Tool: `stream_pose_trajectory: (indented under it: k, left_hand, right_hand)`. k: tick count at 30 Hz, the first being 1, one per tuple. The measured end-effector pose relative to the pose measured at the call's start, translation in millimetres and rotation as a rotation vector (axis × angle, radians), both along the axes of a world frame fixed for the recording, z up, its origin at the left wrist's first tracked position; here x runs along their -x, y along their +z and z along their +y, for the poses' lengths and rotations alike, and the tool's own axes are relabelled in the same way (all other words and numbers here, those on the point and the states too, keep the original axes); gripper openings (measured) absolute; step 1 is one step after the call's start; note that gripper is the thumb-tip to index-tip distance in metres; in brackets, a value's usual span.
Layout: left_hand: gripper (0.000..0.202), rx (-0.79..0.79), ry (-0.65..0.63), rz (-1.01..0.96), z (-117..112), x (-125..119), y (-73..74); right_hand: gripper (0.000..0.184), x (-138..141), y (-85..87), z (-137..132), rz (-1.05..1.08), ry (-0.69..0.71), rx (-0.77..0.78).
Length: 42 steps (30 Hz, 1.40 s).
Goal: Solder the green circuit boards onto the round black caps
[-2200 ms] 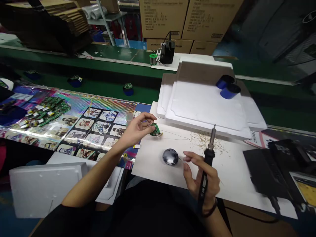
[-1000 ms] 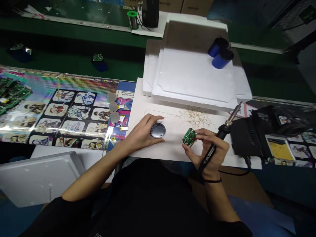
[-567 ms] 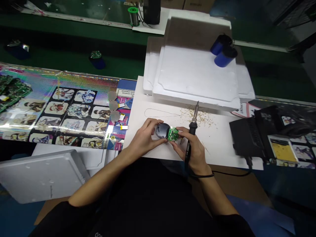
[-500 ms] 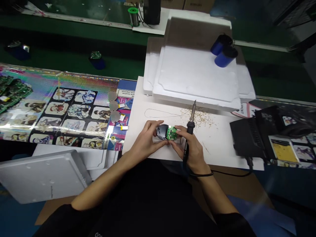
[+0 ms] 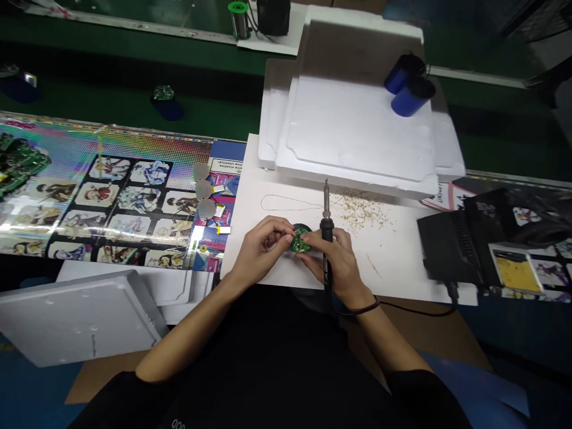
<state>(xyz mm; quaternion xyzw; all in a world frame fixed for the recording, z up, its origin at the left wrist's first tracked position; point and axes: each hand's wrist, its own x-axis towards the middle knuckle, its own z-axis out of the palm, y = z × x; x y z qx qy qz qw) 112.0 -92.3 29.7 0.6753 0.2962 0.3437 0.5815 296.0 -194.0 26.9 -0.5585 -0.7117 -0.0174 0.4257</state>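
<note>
We look out from a head-worn camera, facing forward and down, close above the left hand [image 5: 258,250] and right hand [image 5: 342,262]. The white work sheet [image 5: 384,262] fills the near middle of our view, and the green conveyor belt [image 5: 134,98] runs along the far side.

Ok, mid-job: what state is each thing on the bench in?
Green circuit board, held by both hands against a round dark casing.
Left hand, gripping the board.
Right hand, also clasping the soldering iron.
Soldering iron, tip up, off the board.
Solder spool, upright, far back.

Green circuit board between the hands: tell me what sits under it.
A dark round casing lies under the green circuit board, its rim showing along the top edge. The rest of the casing, and anything inside it, is hidden by the board and the fingers.
</note>
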Motion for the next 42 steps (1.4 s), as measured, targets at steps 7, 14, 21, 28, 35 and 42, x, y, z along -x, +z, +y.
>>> stream_pose_trajectory:
  k: [7, 14, 21, 28, 35, 42]
  left_hand:
    - [0.026, -0.007, -0.043, 0.045, 5, 0, -0.3]
    - [0.015, -0.198, -0.043, 0.060, 8, 2, 2.2]
    - [0.010, -0.335, -0.044, 0.077, 8, 6, 2.7]
    - [0.011, -0.329, -0.047, 0.060, 8, 7, 1.9]
    - [0.018, -0.177, -0.031, 0.037, 6, 5, 4.7]
    - [0.011, -0.164, -0.060, 0.027, 9, 5, 7.5]
  right_hand:
    - [0.051, -2, 2.1, 1, 0.068, 0.039, 0.037]
    - [0.045, 7, 9.9, 3, 0.238, -0.005, 0.009]
    - [0.034, 20, 11.2, 15, 0.330, -0.031, 0.049]
    - [0.030, 23, 9.4, 11, 0.376, -0.082, 0.077]
    - [0.033, 27, 7.1, 11, 0.364, -0.112, 0.059]
    - [0.037, 25, 6.4, 10, 0.299, -0.074, 0.049]
